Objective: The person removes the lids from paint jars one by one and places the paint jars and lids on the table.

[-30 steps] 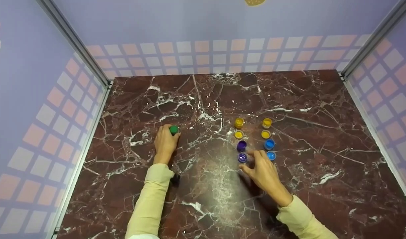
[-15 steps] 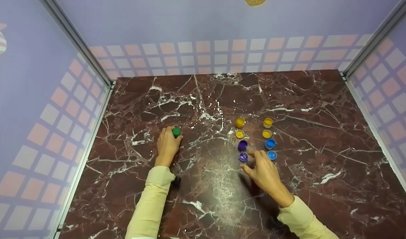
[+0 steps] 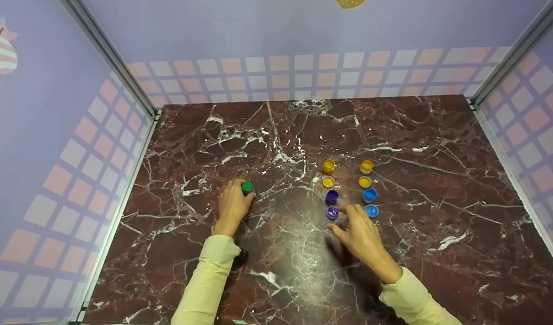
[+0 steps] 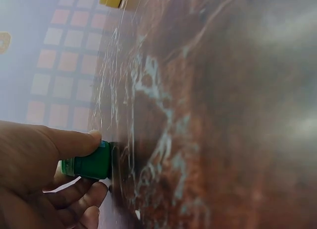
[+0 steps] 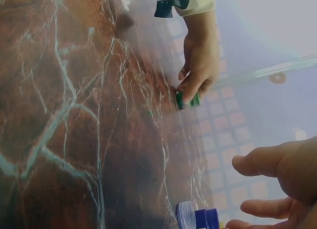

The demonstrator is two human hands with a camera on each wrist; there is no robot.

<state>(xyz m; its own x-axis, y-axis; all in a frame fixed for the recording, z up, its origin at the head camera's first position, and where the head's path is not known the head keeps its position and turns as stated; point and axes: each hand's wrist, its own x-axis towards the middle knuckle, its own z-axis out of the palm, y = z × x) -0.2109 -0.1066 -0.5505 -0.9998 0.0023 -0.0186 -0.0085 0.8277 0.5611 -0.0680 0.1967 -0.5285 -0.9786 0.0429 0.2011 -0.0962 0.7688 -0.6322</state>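
Observation:
My left hand (image 3: pixel 233 203) pinches a small green paint jar (image 3: pixel 247 188) between thumb and fingers, at the left of the marble tabletop. In the left wrist view the green jar (image 4: pixel 94 163) appears at the table surface, its lid end partly covered by the fingers. My right hand (image 3: pixel 361 232) hovers with thumb and fingers apart and nothing between them. Beside its fingertips are a purple paint jar (image 3: pixel 331 197) without its lid and the purple lid (image 3: pixel 332 213), lying just nearer than that jar. The purple lid (image 5: pixel 185 215) also shows in the right wrist view.
Two uncapped yellow jars, one left (image 3: pixel 329 166) and one right (image 3: pixel 366 167), stand farther back. Their lids (image 3: pixel 328 182) lie in front. A blue jar (image 3: pixel 369 195) and blue lid (image 3: pixel 372 211) are right of the purple pair. Patterned walls (image 3: pixel 294 72) border the table.
My left hand has come nearer and slightly right with the green jar. The right hand keeps its place beside the purple lid. The head view has shifted a little.

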